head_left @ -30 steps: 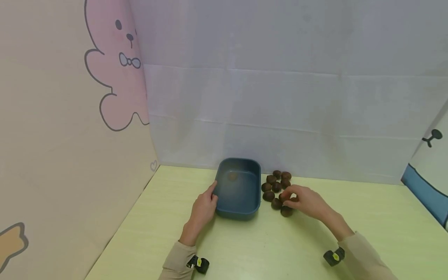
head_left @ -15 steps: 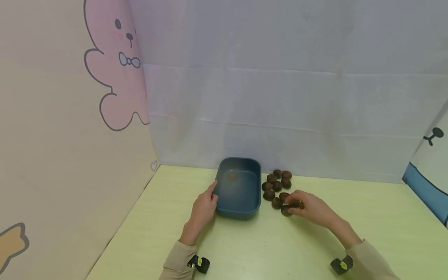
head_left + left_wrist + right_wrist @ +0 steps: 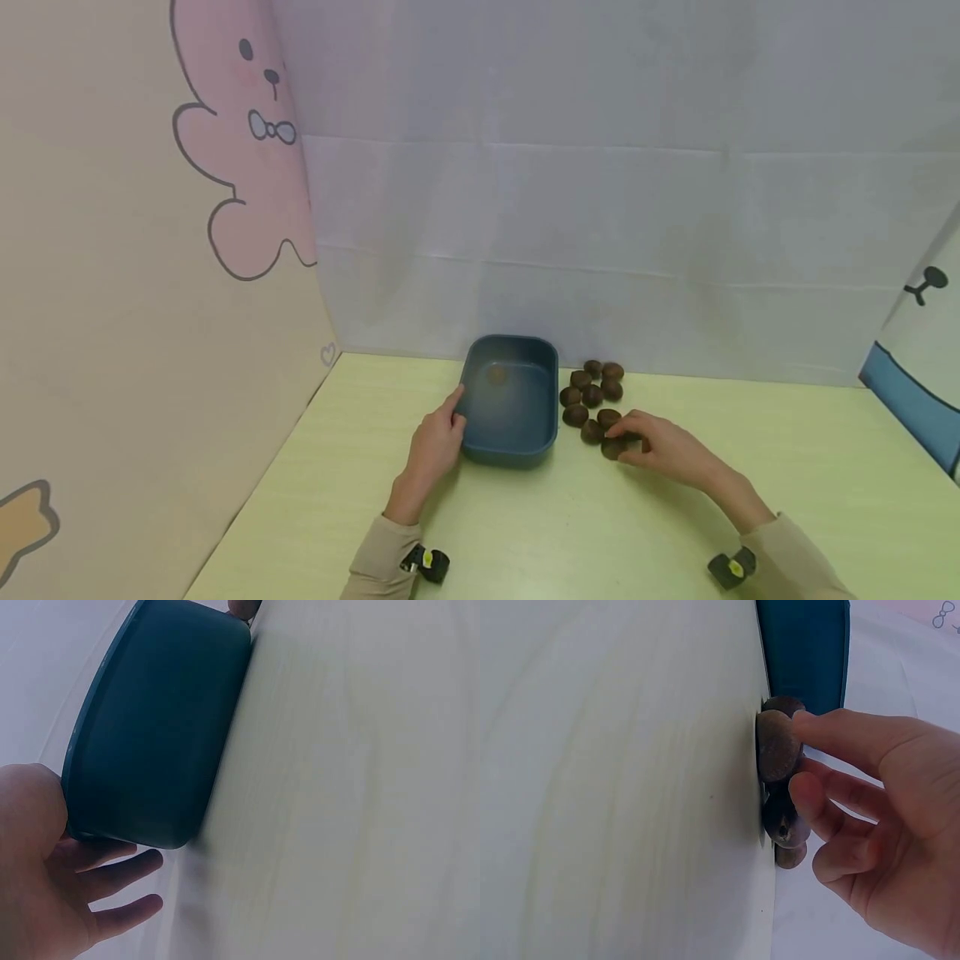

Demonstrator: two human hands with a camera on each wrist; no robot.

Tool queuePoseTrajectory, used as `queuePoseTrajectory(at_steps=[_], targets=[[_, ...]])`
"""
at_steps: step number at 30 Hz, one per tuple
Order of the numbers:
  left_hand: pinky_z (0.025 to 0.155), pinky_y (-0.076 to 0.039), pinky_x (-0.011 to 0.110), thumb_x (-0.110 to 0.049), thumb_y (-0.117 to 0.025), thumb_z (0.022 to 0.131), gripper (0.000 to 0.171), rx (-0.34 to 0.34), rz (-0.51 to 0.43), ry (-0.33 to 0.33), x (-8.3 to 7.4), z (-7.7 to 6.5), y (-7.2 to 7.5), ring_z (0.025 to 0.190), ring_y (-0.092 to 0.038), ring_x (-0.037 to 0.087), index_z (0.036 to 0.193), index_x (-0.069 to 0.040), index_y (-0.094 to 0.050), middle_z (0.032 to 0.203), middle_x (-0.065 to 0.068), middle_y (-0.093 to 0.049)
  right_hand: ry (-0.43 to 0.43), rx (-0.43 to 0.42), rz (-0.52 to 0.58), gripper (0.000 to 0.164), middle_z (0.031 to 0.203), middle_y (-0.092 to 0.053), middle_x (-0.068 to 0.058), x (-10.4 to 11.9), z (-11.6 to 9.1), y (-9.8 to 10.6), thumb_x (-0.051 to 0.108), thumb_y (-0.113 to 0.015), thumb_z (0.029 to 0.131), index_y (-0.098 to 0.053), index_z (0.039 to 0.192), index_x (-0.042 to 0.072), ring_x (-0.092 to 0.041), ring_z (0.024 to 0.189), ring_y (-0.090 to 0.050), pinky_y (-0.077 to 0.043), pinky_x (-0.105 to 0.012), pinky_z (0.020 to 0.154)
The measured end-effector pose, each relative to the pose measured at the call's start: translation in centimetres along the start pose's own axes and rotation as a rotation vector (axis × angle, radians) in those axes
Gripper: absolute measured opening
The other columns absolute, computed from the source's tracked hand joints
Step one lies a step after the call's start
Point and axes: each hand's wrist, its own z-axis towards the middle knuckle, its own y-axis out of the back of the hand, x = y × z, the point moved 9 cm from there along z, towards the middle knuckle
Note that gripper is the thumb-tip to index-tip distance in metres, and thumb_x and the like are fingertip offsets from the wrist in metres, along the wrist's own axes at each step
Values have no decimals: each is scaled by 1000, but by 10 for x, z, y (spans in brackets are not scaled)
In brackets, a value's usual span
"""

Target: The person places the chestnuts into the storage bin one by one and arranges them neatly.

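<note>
In the head view, several dark brown chestnuts (image 3: 592, 396) lie in a loose cluster on the pale yellow table. Just left of them stands a blue rectangular bin (image 3: 510, 404). My left hand (image 3: 435, 446) touches the bin's left side near the rim; in the left wrist view its fingers extend straight beside the teal wall. My right hand (image 3: 671, 450) reaches over the nearest chestnuts, partly covering one. The right wrist view has a fingertip against a brown chestnut (image 3: 778, 746) and another fingertip near a darker chestnut (image 3: 784, 821). No chestnut appears lifted.
A white cloth backdrop (image 3: 600, 250) rises behind the table (image 3: 517, 533). The left wall (image 3: 135, 333) carries a pink cartoon animal. A blue printed shape (image 3: 907, 400) is on the right wall.
My right hand has shifted slightly right and nearer, from one chestnut toward the ones at the cluster's near right. The left hand and the bin look unmoved.
</note>
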Motion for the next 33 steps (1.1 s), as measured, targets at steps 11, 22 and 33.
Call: queuePoseTrajectory(at_steps=[11,22,33], targets=[[44,-20,25,-10,-45,97,53,13,-12,9,-2,-1,1,45,-23,10,150,-12,-46,54,-5,-30,-41,22,-158,30,112,-67,3,-6,1,-7,15,-78,81,-69,109,21,-17,97,-65,-53,-36,79],[44,-21,24,-9,-46,97,52,18,-23,4,-3,-1,0,44,-25,10,149,-10,-46,54,-5,-31,-44,-10,-238,31,98,-66,10,2,0,-5,18,-78,75,-68,103,23,-13,89,-65,-50,-32,69],[44,-21,25,-10,-46,97,52,12,-16,10,-3,-1,2,45,-25,10,149,-11,-47,54,-5,-31,-27,-75,-246,29,90,-59,12,11,5,6,20,-77,74,-68,101,24,-10,80,-58,-45,-27,64]])
